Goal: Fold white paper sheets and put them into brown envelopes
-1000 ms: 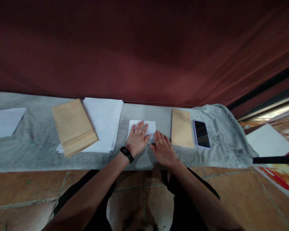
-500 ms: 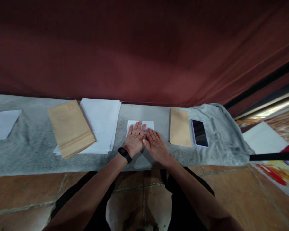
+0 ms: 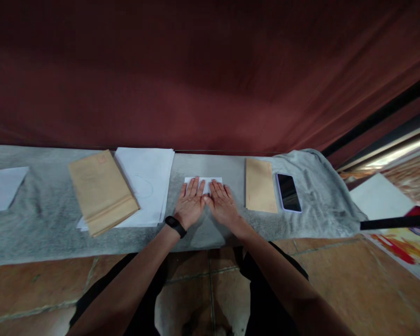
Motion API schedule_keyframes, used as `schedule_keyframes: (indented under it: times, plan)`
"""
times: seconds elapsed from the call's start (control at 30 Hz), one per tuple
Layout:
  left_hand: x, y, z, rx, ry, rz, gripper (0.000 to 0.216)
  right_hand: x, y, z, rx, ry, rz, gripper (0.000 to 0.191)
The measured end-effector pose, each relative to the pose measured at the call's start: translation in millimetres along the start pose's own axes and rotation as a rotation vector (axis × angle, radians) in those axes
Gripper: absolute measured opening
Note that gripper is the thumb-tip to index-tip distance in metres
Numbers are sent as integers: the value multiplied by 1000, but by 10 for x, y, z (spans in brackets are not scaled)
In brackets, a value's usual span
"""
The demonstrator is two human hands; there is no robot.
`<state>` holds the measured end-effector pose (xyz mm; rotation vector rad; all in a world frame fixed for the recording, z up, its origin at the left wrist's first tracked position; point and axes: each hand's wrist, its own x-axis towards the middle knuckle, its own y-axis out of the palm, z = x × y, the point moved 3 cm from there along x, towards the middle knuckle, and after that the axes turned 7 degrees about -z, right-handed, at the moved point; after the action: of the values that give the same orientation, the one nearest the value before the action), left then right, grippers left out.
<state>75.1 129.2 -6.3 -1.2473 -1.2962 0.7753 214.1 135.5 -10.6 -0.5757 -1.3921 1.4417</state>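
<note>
Both my hands lie flat, fingers stretched out, on a small folded white paper (image 3: 203,180) on a grey cloth-covered surface (image 3: 49,228). My left hand (image 3: 189,204), with a black band on the wrist, covers the paper's left half. My right hand (image 3: 223,203) lies beside it, thumbs nearly touching, over the right half. Only the paper's far edge shows beyond my fingertips.
Left of my hands lies a stack of brown envelopes (image 3: 100,191) on a pile of white sheets (image 3: 149,179). A single brown envelope (image 3: 261,185) and a black phone (image 3: 288,192) lie to the right. Another white sheet (image 3: 3,187) sits far left. A dark red curtain (image 3: 196,74) hangs behind.
My right hand has slid left and forward onto the paper, coming alongside my left hand. The left hand stayed pressed flat on the paper.
</note>
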Motion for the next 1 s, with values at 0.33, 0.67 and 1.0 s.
schedule_keyframes:
  times: [0.33, 0.67, 1.0]
  plan:
    - [7, 5, 253, 7, -92, -55, 66, 72, 57, -183, -22, 43, -59, 63]
    - [-15, -19, 357, 23, -123, -63, 70, 49, -35, -220, -40, 73, -52, 60]
    - [-12, 35, 354, 47, -116, -65, 71, 141, -1254, 612, 1334, 118, 248, 40]
